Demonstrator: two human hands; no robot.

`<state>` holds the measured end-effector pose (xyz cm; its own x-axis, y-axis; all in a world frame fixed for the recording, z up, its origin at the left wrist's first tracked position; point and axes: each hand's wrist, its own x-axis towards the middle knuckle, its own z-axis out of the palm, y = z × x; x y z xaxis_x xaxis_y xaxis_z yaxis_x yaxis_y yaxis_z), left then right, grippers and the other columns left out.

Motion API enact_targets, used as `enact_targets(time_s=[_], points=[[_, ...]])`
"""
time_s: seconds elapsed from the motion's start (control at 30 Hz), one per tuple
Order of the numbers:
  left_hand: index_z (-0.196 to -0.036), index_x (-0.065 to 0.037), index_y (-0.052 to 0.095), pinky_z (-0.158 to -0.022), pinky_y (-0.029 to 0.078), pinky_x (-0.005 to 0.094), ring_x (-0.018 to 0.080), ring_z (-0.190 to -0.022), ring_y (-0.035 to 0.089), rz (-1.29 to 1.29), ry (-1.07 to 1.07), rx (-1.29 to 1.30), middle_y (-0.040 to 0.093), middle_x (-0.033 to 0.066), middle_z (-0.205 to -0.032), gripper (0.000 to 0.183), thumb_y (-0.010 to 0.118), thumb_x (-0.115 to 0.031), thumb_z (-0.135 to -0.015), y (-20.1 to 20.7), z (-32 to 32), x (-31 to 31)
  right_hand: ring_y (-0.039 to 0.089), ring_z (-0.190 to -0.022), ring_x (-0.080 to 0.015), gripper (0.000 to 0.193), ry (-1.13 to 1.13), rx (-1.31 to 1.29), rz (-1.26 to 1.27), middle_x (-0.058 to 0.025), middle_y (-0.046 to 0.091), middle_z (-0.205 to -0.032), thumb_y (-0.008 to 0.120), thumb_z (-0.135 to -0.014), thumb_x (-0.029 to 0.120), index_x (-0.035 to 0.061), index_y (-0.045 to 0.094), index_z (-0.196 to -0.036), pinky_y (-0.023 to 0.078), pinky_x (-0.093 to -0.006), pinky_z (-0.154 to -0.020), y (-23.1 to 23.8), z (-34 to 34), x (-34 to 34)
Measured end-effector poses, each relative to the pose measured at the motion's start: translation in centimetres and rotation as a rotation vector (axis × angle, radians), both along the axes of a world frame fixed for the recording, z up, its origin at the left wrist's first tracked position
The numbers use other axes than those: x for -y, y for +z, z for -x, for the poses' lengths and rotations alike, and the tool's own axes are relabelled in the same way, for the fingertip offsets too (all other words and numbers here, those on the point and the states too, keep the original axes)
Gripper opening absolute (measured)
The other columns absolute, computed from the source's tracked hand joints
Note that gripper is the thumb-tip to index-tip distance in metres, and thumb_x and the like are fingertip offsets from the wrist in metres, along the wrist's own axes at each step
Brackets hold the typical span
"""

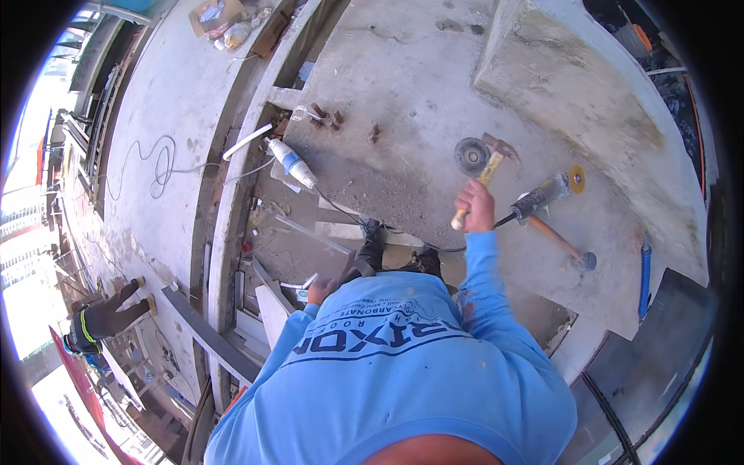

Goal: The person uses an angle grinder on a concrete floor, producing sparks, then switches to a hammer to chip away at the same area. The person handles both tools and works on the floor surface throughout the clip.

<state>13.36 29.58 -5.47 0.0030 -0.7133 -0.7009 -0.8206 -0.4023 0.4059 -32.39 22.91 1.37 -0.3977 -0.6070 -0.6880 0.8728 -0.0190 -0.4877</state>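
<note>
Just right of the right hand (476,206) lies a grinder (542,195), its cable (504,221) passing below the wrist; a wide swing might clip either. The hammer (491,167) is in this fist, fingers wrapped round its handle, arm stretched forward. Beyond the knuckles sits a black disc (471,156). The left hand (319,291) is well left, its grip unclear.

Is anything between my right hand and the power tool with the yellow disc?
Nothing visible blocks your right hand from the power tool; only a black cord trails from the tool's near end toward the hand, which holds a claw hammer.
</note>
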Motion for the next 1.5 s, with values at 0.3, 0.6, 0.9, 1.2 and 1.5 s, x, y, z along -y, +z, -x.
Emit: enact_targets(time_s=[0.3, 0.6, 0.9, 1.2, 1.5], points=[[-0.1, -0.004, 0.066, -0.077, 0.05, 0.0373, 0.0289, -0.087, 0.065, -0.032, -0.286, 0.007, 0.067, 0.0162, -0.092, 0.042, 0.059, -0.041, -0.081, -1.9, 1.8, 3.7, 0.029, -0.046, -0.0061, 0.021, -0.587, -0.692, 0.099, 0.0042, 0.03, -0.059, 0.056, -0.085, 0.017, 0.0115, 0.04, -0.073, 0.026, -0.023, -0.042, 14.5, 8.1, -5.4], [-0.101, -0.006, 0.065, -0.079, 0.048, 0.0391, 0.0318, -0.091, 0.062, 0.084, -0.184, 0.014, 0.065, 0.0174, -0.096, 0.042, 0.057, -0.043, -0.082, -1.9, -3.1, 2.7, 0.039, -0.045, -0.0094, 0.017, -0.259, -0.224, -0.001, 0.0017, 0.038, -0.06, 0.055, -0.084, 0.012, 0.006, 0.04, -0.082, 0.032, -0.0259, -0.041, 1.6, -4.1, 4.9], [-0.106, -0.013, 0.064, -0.082, 0.048, 0.0431, 0.0344, -0.095, 0.061, -0.168, -0.417, 0.244, 0.064, 0.0139, -0.106, 0.035, 0.053, -0.039, -0.085, -7.9, -8.5, 1.1, 0.034, -0.046, -0.006, 0.016, -0.442, -0.803, -0.129, 0.0023, 0.036, -0.059, 0.057, -0.085, 0.015, 0.0069, 0.044, -0.081, 0.027, -0.0235, -0.039, 17.1, 5.4, -5.1], [-0.108, -0.004, 0.063, -0.075, 0.051, 0.0332, 0.0248, -0.084, 0.066, 0.114, -0.19, -0.138, 0.068, 0.0141, -0.09, 0.037, 0.059, -0.032, -0.084, 0.2, 1.8, 5.1, 0.048, -0.053, -0.0166, 0.017, -0.641, -0.521, -0.28, -0.0038, 0.05, -0.062, 0.054, -0.075, 0.01, 0.0085, 0.038, -0.069, 0.044, -0.0318, -0.056, 6.6, -3.3, 6.3], [-0.09, -0.008, 0.066, -0.08, 0.048, 0.0426, 0.0354, -0.093, 0.061, -0.131, -0.498, 0.142, 0.064, 0.0188, -0.097, 0.03, 0.045, -0.029, -0.085, -4.5, -6.4, 1.8, 0.034, -0.044, -0.0064, 0.015, -0.057, -0.524, -0.074, 0.0029, 0.035, -0.059, 0.058, -0.084, 0.014, 0.0053, 0.046, -0.086, 0.027, -0.0243, -0.038, 11.0, 2.0, -3.5]])
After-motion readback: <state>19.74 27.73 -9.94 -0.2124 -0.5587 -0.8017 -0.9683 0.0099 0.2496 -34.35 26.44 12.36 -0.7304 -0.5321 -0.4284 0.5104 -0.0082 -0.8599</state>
